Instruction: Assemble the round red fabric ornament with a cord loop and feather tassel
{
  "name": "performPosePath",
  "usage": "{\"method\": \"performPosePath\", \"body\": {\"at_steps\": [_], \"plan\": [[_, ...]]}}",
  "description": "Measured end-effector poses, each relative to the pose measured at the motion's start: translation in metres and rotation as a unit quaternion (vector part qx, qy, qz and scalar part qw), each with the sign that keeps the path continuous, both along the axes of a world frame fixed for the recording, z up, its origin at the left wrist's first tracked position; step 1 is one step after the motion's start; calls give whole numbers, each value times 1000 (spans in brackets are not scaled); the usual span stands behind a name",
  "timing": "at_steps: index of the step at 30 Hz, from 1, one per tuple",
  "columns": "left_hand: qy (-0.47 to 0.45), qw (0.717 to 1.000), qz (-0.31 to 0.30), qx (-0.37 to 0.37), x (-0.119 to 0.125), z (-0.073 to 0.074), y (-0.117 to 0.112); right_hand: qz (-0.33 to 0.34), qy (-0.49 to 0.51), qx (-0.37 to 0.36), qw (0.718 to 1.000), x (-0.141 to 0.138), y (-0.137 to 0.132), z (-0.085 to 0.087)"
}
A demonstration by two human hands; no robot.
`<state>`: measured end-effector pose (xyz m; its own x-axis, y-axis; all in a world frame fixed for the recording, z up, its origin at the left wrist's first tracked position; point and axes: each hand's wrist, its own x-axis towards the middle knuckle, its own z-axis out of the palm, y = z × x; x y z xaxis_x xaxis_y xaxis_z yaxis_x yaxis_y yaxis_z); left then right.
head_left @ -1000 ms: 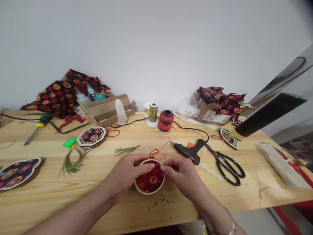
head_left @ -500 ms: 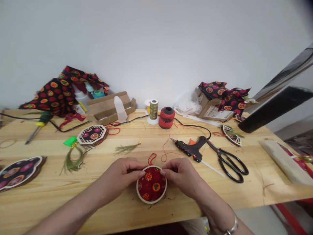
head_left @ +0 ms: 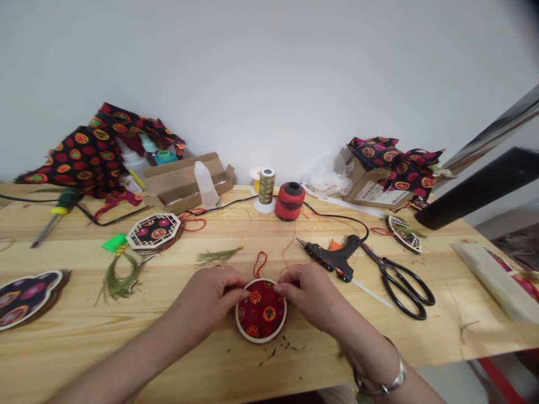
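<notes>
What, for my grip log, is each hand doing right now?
Left hand: closed, fingertips holding the round red fabric disc at its upper left edge.
Right hand: closed, fingertips holding the same disc at its upper right edge.

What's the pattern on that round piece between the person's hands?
The fabric piece is deep red with orange-and-green medallions, best seen in the head view.
</notes>
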<state>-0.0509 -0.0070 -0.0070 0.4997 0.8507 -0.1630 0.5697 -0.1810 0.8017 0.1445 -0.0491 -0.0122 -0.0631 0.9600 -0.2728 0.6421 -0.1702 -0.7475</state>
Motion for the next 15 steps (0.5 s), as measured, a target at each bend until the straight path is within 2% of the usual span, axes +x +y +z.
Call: {"method": "performPosePath", "body": {"at_steps": [6, 9, 12, 15], "plan": [[23, 1000, -12, 15, 1, 1, -5, 13, -56, 11, 998, -2, 0, -1], [42, 997, -17, 55, 1, -1, -6, 23, -87, 31, 995, -5, -2, 1], [71, 993, -10, 97, 1, -5, -7, 33, -116, 40, 992, -8, -4, 5], [85, 991, -18, 100, 2, -7, -8, 37, -149, 26, 988, -12, -5, 12]]}}
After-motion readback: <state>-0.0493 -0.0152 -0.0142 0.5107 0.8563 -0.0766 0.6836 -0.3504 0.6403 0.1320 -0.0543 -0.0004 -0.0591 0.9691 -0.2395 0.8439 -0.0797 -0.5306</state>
